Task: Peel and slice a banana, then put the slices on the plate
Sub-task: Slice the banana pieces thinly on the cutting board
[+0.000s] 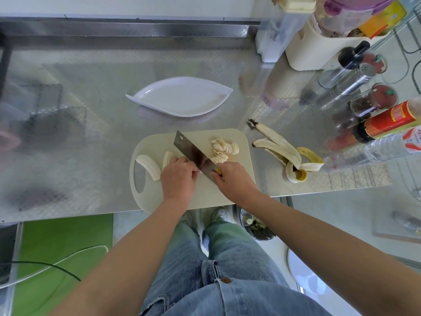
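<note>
On board [241, 142], left of blade: piece [167, 157] lying just beside cleaver [191, 151], only its left end showing, rest hiding under fingers.
Left hand [178, 179]: pressing piece down, fingers curling over it, knuckles touching blade's flat side.
Right hand [234, 179]: clenching round cleaver handle, handle mostly hiding inside fist.
Cleaver: resting edge-down on board, blade running diagonally from near-right to far-left, parting uncut side from cut side.
Key relation: piece sitting directly under left fingers and feeding in toward blade from the left; long axis probably crossing blade line, but too covered for telling surely.
Nearer hand: left one lying on piece; right one staying across the blade from it.
Half [149, 166]: curving along board's left side by handle hole, well apart from both hands, uncut.
Slices [224, 148]: piling up right of blade, toward board's far right, touching neither hand.
Plate [182, 96]: sitting beyond board's far edge, carrying no slices yet.
Peel [282, 147]: sprawling on counter right of board.
Next, judging: left fingers needing to back leftward along piece, clearing room before another cut.
</note>
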Action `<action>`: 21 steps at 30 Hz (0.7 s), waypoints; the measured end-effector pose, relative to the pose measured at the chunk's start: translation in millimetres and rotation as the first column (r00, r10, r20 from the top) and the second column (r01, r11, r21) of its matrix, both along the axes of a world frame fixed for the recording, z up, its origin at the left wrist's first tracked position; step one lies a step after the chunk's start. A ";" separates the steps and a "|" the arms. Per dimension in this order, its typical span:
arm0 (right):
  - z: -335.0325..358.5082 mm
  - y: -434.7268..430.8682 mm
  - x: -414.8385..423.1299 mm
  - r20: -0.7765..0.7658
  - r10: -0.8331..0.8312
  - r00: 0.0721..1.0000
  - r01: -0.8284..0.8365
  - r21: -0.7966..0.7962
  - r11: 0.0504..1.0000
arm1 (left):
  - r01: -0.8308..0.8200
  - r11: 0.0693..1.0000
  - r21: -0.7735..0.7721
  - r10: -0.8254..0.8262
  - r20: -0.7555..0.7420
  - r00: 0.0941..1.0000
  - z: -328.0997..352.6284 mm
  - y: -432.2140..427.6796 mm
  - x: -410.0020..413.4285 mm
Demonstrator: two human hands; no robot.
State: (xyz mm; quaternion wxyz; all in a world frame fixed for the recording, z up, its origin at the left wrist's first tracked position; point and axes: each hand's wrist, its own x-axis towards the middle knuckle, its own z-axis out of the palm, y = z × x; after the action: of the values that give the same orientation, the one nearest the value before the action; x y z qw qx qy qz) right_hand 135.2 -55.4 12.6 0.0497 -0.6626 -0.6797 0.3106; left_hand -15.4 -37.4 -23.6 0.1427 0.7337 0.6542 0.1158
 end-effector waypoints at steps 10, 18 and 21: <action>-4.3 -2.0 -1.4 -0.050 -0.046 0.998 0.045 -0.004 0.999 | 0.000 1.000 -0.006 0.000 0.008 1.000 1.1 0.6 0.3; 3.5 -2.0 2.5 -0.060 -0.028 0.998 0.029 0.012 1.000 | -0.010 1.000 -0.013 0.010 -0.001 1.000 3.4 0.1 0.7; 3.3 -2.6 1.8 -0.045 -0.011 0.999 0.011 -0.003 1.000 | -0.005 1.000 -0.007 0.005 -0.011 1.000 3.8 -0.1 0.7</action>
State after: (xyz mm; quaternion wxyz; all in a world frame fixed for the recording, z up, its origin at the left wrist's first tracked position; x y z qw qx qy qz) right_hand 137.0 -58.0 15.9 0.0660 -0.6592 -0.6744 0.3261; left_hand -14.7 -37.4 -19.9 0.1413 0.7321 0.6573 0.1097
